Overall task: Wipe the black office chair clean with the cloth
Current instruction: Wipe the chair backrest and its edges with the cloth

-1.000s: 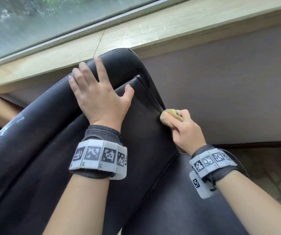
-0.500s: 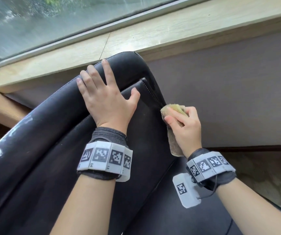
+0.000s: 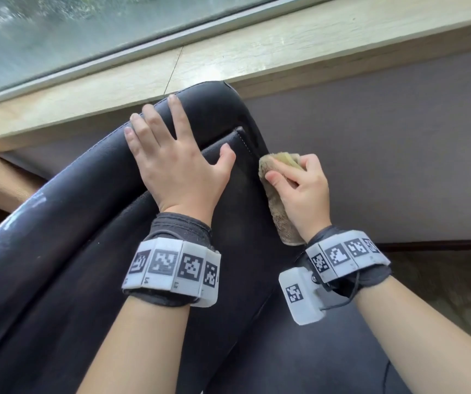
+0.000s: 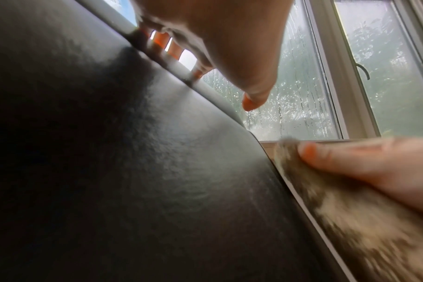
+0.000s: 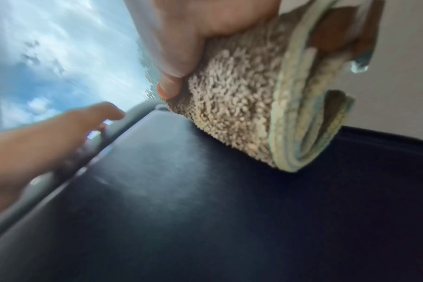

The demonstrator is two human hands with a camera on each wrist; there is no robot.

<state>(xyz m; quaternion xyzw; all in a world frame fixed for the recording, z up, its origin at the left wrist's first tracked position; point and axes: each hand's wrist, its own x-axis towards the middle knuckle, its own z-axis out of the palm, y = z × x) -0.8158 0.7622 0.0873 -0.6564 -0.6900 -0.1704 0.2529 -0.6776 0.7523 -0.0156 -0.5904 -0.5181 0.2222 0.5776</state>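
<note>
Two hands work on the black office chair (image 3: pixel 81 251), whose leather back lies tilted beneath the head camera with its top corner just below a pale window sill (image 3: pixel 285 52). The left hand (image 3: pixel 177 169) lies flat on the upper part of the back, its fingers (image 3: pixel 176 115) spread and straight, the thumb held out toward the stitched seam; it holds nothing, and from the left wrist camera only the palm's underside and thumb show (the fingertips are mostly lost against the bright, rain-streaked window (image 4: pixel 302 91)). The right hand (image 3: pixel 302 191) has its grip curled round the cloth (image 3: pixel 278 211), a folded tan, nubbly rag with a greenish hem, thumb pressed on its near face and fingers wrapped over the top. The cloth sits against the right edge of the chair back, beside the seam, and its lower end hangs down toward the wrist. In the right wrist view the cloth's (image 5: pixel 244 106) folded bottom meets the dark leather, though the picture is blurred and the far layers are hard to separate. Both wrists carry grey bands (image 3: pixel 171 268) printed with square markers. White scuffs mark the chair's left rim. The chair's seat and base are cut off, and a grey wall (image 3: pixel 399 155) fills the space right of it.
</note>
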